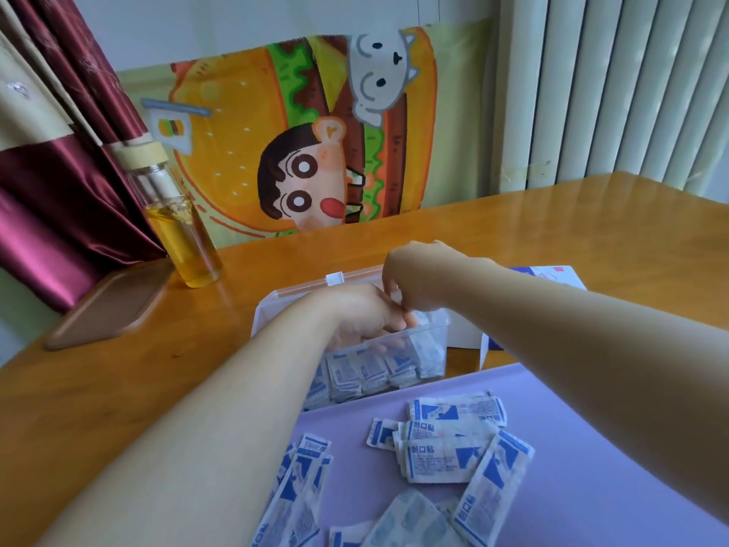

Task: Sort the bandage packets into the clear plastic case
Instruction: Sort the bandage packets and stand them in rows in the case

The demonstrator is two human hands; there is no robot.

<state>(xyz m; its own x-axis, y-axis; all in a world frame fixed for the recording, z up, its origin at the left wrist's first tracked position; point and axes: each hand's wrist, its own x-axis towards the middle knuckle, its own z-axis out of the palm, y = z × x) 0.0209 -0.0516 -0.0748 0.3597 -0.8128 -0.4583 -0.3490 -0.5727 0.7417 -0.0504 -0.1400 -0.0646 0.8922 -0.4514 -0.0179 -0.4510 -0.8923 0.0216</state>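
Left hand [355,315]: reaches from near left and dips into the clear plastic case [432,351], fingers curled. Whether it holds anything cannot be told.
Right hand [410,278]: wrist bent down over the case, fingertips beside the left hand — hold unclear.
Bandage packets [363,375]: stacked inside the case.
Loose packets [453,440]: on the purple mat [560,408], near side.

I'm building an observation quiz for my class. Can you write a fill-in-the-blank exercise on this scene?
1. The loose bandage packets lie on a ___ mat.
2. The left hand and right hand meet over the clear plastic case, which already holds some ___.
3. The glass bottle holds ___ liquid.

Missing words: purple; packets; yellow.
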